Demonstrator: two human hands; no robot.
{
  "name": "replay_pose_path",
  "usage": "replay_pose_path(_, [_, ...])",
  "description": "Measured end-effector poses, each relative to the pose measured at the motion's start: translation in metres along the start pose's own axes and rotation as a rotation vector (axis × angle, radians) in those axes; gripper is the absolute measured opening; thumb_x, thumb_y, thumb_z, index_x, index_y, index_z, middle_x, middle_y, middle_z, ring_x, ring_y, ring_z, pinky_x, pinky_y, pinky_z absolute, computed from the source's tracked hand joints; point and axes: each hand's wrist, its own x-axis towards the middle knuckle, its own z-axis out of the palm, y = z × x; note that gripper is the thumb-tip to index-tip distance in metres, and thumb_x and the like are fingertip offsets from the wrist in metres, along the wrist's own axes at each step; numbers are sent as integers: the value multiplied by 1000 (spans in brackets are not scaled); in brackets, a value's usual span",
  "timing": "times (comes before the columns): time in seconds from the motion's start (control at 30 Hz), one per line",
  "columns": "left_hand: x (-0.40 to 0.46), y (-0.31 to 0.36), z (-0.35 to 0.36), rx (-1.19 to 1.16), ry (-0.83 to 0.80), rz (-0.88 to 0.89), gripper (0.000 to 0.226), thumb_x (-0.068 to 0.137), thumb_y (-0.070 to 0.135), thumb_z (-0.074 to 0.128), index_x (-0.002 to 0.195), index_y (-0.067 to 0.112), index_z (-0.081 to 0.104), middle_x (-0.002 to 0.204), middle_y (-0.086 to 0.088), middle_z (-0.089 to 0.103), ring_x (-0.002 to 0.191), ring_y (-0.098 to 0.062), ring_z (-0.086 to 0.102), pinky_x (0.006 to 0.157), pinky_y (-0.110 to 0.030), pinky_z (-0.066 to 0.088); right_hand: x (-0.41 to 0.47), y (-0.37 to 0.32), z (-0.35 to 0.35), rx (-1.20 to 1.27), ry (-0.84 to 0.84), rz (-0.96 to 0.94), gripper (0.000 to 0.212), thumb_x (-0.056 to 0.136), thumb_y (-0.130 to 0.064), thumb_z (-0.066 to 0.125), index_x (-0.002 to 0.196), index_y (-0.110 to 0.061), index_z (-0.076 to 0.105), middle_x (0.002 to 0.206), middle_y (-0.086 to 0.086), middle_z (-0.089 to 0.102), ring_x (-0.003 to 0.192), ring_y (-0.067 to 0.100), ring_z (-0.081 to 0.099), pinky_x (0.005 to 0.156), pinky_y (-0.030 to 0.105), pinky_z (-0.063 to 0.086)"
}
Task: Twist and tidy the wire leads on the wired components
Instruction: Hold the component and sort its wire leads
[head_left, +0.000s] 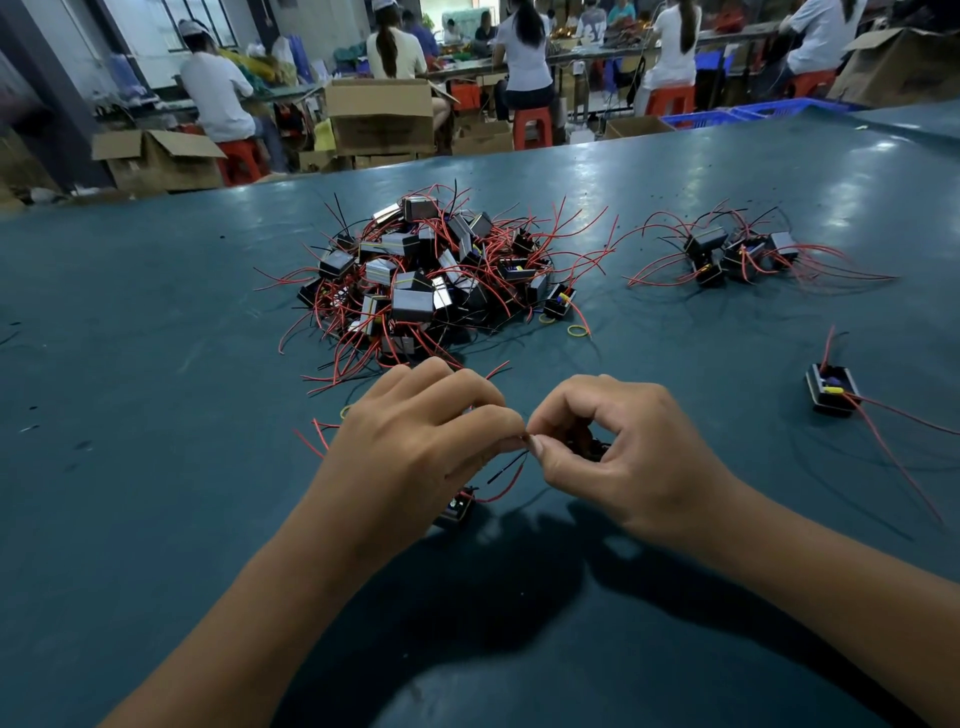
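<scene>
Near the surface's (156, 415) front edge, left hand (415, 447) and right hand (618, 447) pinch thin wire leads (506, 467) of a component (457, 506), seemingly one strand; tugging apart could snap it.

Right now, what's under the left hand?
Under the left hand: a small black component pokes out at the palm's near edge, its red and black leads running to the fingertips. The rest of it is covered.

- Teal tabletop (156, 415), shiny, w/ small black specks.
- Yellow rubber band (578, 330) loose on it.
- Bkgd: cardboard boxes (382, 114), red stools (532, 127), blue crate (727, 117), seated workers (215, 88) at far benches.
</scene>
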Motion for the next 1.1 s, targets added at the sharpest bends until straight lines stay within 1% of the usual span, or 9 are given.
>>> replay_pose_path(0.17, [-3,3,3,115,-70,48,9,91,4,68,97,10,71,96,-5,66,78,-28,56,64,-44,47,0,-1,0,55,-6,22,7,81,-16,65,74,-18,67,64,-16,60,61,9,54,64,16,41])
replay_pose_path(0.27, [-2,6,3,69,-95,18,5,94,5,64,96,6,69,94,-8,63,78,-28,53,67,-43,48,1,-1,0,99,-15,26,9,81,-13,64,74,-18,66,62,-16,58,59,7,53,61,17,42])
replay_pose_path(0.33, [1,11,3,2,-88,-36,15,99,9,56,94,3,68,90,-9,61,76,-28,53,68,-38,47,1,-1,1,119,-11,36,9,81,-13,64,74,-18,66,62,-16,58,58,5,52,60,16,42])
replay_pose_path(0.4, [4,16,3,-91,-89,-117,23,101,15,49,90,2,65,87,-6,57,74,-25,51,68,-32,43,1,-1,2,121,-4,40,8,81,-14,65,74,-18,66,61,-15,58,57,5,52,60,17,42])
replay_pose_path(0.53, [5,24,4,-308,-108,-362,15,97,19,54,86,10,59,80,8,48,72,-6,42,67,-16,33,0,0,2,66,16,22,7,79,-14,66,72,-17,65,62,-14,58,58,6,53,62,15,41])
replay_pose_path(0.63, [5,29,6,-425,-93,-538,11,91,24,56,81,19,59,72,11,52,68,-6,49,60,-11,34,0,-1,3,-76,45,-21,7,77,-18,68,71,-18,65,63,-15,59,62,6,53,71,15,37])
replay_pose_path(0.8, [6,32,5,-546,-97,-693,19,93,24,59,74,24,57,63,15,53,54,-4,45,51,-13,33,-2,-3,4,-191,76,-69,8,77,-19,69,70,-19,64,66,-14,60,68,5,51,72,15,35])
replay_pose_path(0.93, [8,36,6,-667,-114,-852,19,90,14,60,71,11,59,47,15,45,45,-3,35,45,-17,29,-2,-4,6,-288,101,-145,8,77,-17,68,70,-17,63,66,-13,59,69,5,46,72,15,33])
replay_pose_path(1.1, [12,38,2,-1033,-110,-1136,22,80,15,61,60,12,54,50,-1,38,40,-8,28,40,-20,24,0,-2,5,-406,95,-296,10,81,-19,64,72,-15,65,66,-9,56,64,11,46,74,31,39])
